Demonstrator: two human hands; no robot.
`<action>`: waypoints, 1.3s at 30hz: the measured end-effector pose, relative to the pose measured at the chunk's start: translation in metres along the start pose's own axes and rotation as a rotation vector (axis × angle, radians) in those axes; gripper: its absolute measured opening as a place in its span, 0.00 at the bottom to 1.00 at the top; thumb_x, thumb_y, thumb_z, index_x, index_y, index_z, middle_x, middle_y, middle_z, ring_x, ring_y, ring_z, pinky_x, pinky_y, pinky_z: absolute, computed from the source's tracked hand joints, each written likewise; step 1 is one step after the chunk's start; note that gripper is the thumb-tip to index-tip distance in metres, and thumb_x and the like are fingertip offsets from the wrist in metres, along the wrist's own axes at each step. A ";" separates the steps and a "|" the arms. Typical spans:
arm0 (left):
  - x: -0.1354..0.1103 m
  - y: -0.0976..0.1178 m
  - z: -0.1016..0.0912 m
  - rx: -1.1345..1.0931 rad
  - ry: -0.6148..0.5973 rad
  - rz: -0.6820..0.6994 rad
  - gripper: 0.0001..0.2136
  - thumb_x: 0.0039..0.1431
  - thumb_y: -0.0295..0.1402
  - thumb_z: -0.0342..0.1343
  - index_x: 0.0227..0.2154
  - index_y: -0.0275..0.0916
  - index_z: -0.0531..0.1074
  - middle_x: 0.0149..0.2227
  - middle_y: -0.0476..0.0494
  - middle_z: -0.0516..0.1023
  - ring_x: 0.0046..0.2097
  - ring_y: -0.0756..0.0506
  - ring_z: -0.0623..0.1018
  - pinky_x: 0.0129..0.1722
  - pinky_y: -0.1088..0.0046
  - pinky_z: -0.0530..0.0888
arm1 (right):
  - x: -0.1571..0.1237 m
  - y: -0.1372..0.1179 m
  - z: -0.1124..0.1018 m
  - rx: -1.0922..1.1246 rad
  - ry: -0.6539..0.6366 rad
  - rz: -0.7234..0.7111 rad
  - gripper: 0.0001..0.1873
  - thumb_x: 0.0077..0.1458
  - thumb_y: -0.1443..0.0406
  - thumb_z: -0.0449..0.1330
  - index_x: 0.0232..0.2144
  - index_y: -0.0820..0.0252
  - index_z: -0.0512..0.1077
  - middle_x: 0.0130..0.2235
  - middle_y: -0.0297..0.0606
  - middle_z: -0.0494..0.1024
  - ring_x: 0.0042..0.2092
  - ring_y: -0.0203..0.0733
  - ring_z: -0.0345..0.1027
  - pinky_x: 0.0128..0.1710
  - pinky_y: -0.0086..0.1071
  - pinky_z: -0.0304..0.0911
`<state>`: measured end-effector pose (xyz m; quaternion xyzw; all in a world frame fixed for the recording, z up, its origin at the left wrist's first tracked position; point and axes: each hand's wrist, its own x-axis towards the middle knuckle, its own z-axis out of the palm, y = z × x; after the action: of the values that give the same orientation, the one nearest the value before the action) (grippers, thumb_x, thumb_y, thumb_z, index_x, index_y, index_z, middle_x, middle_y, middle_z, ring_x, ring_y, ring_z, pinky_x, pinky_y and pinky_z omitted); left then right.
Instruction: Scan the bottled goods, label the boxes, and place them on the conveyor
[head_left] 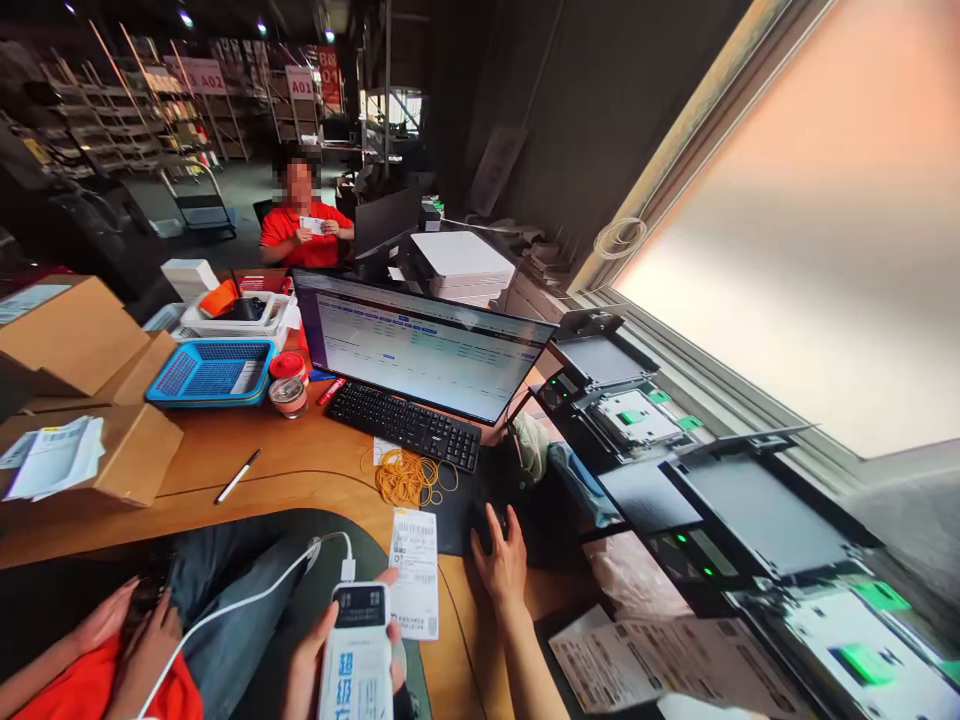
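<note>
In the head view, my left hand point(306, 655) is closed around a white power bank point(354, 660) with a dark display at its top. A white cable point(259, 590) is plugged into its upper end and runs down to the left. My right hand point(504, 568) rests over a dark computer mouse point(489, 528), mostly covered, on a black mouse pad point(450, 520). Between the hands lies a printed label sheet point(415, 575). Just beyond it is a heap of yellow rubber bands point(405, 478), below a black keyboard point(405, 425) and a lit monitor point(427, 345).
Label printers point(780, 510) line the right side by the window. Cardboard boxes point(135, 450), a blue basket point(214, 372), jars point(289, 395) and a pen point(238, 476) are at left. A co-worker's hands point(142, 620) are at lower left; another person point(307, 230) sits beyond the monitor, holding paper.
</note>
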<state>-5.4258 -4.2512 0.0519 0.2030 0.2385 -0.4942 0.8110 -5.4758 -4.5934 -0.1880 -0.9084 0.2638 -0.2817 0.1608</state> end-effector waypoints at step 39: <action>-0.013 -0.024 0.008 -0.074 0.032 -0.078 0.33 0.65 0.51 0.58 0.68 0.43 0.63 0.49 0.36 0.82 0.45 0.38 0.83 0.39 0.62 0.80 | -0.004 0.009 0.010 0.062 0.096 0.106 0.22 0.65 0.56 0.56 0.57 0.57 0.76 0.65 0.55 0.68 0.61 0.57 0.69 0.58 0.55 0.71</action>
<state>-5.4512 -4.2574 0.0638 0.1713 0.2773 -0.5131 0.7940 -5.4762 -4.5971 -0.2016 -0.8731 0.3103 -0.3242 0.1907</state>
